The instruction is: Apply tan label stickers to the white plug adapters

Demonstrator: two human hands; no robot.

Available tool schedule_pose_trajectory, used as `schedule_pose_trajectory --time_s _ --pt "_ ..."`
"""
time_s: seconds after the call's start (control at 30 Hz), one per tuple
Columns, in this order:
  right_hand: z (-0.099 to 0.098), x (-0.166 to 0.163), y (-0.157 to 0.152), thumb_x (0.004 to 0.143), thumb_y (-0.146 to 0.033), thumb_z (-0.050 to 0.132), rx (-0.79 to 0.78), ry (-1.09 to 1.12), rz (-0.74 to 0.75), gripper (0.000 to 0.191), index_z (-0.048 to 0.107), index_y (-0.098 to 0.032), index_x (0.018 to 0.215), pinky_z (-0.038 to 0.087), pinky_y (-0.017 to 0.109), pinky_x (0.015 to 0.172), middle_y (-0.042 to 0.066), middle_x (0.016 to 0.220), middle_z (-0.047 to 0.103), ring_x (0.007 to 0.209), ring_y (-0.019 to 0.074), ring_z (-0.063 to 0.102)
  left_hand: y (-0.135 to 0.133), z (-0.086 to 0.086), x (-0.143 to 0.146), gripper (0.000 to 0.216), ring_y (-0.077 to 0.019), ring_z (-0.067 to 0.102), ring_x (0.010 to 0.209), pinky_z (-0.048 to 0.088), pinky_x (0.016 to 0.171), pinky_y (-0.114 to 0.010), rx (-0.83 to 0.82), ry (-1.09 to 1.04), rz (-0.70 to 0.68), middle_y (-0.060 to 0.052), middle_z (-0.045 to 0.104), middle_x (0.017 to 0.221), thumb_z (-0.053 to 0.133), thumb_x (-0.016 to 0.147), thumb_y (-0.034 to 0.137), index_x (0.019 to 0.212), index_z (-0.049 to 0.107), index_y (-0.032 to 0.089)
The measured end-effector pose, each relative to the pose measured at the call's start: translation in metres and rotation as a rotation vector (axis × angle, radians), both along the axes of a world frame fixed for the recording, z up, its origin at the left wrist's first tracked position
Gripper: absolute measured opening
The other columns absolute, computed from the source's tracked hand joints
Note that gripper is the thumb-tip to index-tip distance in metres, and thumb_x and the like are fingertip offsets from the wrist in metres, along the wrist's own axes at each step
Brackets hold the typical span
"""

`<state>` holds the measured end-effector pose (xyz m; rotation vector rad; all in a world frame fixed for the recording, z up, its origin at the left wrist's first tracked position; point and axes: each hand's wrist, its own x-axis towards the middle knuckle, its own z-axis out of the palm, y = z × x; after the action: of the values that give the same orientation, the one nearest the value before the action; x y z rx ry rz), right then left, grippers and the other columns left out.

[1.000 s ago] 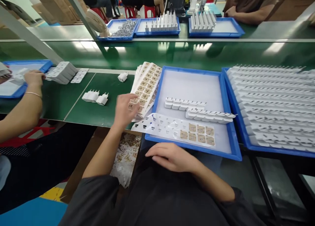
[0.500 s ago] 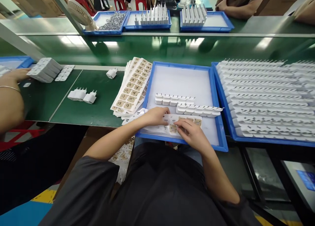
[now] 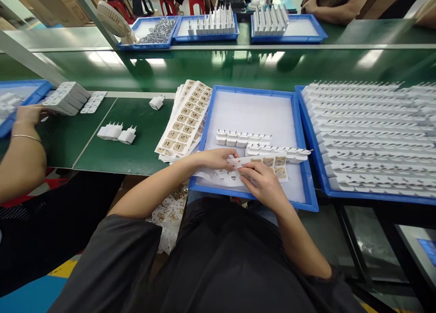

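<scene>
A sheet of stickers (image 3: pixel 280 171) with beige backing lies over the front part of a blue-rimmed tray (image 3: pixel 254 111). My left hand (image 3: pixel 220 159) grips this sheet near its middle, fingers curled at its upper edge. Just to the right, my right hand (image 3: pixel 261 182) is closed on the same sheet, thumb and fingertips pressed together; any single sticker between them is too small to see. Behind the hands stand two rows of white plug adapters, a back row (image 3: pixel 242 139) and a front row (image 3: pixel 289 154), pins up.
Left of the tray is a pile of sticker sheets (image 3: pixel 184 124). Loose plug adapters (image 3: pixel 114 131) stand on the green table. A full tray of adapters (image 3: pixel 378 142) adjoins on the right. A co-worker's hand (image 3: pixel 30 114) touches stacked white blocks (image 3: pixel 68 97). More trays (image 3: pixel 289 39) stand across.
The sticker sheet has shifted slightly right and its upper edge has lifted and tilted. My right hand has moved a little left along it. The co-worker's hand at left has shifted.
</scene>
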<state>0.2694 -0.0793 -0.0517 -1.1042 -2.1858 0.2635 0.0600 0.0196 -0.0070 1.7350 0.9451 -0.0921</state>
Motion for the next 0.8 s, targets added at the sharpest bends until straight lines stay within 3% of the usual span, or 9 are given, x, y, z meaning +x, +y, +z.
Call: schedule_pose_trajectory --time_s 0.1,0.2,0.37,0.53,0.8 --pt "0.001 0.000 -0.001 0.096 -0.016 0.062 0.007 0.042 -0.020 0.020 0.070 -0.019 0.114 0.058 0.043 0.086 0.011 0.105 0.072 0.101 0.0273 0.068 0.001 -0.004 0.002 0.053 -0.0165 0.060 0.077 0.044 0.071 -0.026 -0.041 -0.096 0.041 0.002 0.066 0.088 0.078 0.067 0.039 0.114 0.060 0.023" --pt "0.001 0.000 -0.001 0.096 -0.016 0.062 0.017 0.059 -0.043 0.021 0.069 -0.021 0.115 0.058 0.042 0.086 0.011 0.105 0.071 0.099 0.0265 0.068 0.000 -0.009 0.004 0.052 -0.0190 0.062 0.084 0.045 0.076 -0.028 -0.036 -0.144 0.118 0.001 0.068 0.093 0.080 0.062 0.035 0.110 0.063 0.022" --pt "0.001 -0.002 0.000 0.097 -0.016 0.061 0.042 0.048 -0.050 0.021 0.069 -0.023 0.116 0.058 0.042 0.084 0.010 0.104 0.072 0.097 0.0262 0.069 0.001 -0.012 0.004 0.053 -0.0175 0.060 0.069 0.042 0.064 -0.027 -0.056 -0.119 0.201 0.003 0.067 0.081 0.081 0.059 0.031 0.108 0.062 0.021" --pt "0.001 -0.002 0.001 0.098 -0.016 0.059 0.049 0.033 -0.070 0.022 0.068 -0.022 0.118 0.057 0.045 0.088 0.010 0.106 0.075 0.098 0.0278 0.070 0.000 -0.010 0.002 0.038 -0.0161 0.060 0.072 0.043 0.067 -0.027 -0.053 -0.170 0.247 0.001 0.068 0.082 0.077 0.067 0.036 0.098 0.061 0.019" --pt "0.002 -0.007 0.000 0.099 -0.017 0.058 0.017 0.056 -0.090 0.021 0.070 -0.020 0.116 0.059 0.035 0.077 0.008 0.093 0.075 0.086 0.0230 0.072 -0.002 -0.011 0.001 0.046 -0.0119 0.055 0.057 0.037 0.055 -0.023 -0.103 -0.167 0.247 0.003 0.064 0.074 0.077 0.069 0.032 0.110 0.060 0.019"
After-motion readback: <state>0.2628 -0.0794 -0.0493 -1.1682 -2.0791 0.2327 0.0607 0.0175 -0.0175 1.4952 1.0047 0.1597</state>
